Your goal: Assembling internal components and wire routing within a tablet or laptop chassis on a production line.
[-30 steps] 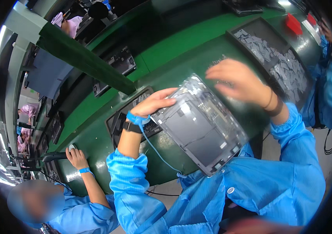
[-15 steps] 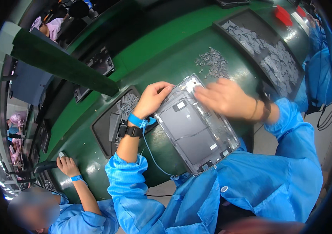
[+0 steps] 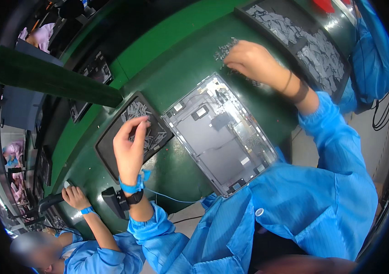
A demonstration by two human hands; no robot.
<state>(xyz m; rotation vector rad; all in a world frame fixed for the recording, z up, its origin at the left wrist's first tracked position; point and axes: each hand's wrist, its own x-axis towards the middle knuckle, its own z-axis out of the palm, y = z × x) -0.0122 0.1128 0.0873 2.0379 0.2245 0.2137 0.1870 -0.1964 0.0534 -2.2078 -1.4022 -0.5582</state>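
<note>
Readable text: none can be made out.
Open flat device (image 3: 194, 137): three white label-like patches are borne on its grey inner face; no wording can be read on them.
Upper-left patch (image 3: 178, 107): set near the corner of the device; too small to be read.
Dark-square patch (image 3: 201, 112): seen as a white rectangle framed by a dark square (image 3: 197, 117); no characters can be distinguished.
Lower patch (image 3: 245, 161): placed at a slant beside the large grey area, toward the person's end; its surface is seen as plain white, and any print is too fine to be resolved.
</note>
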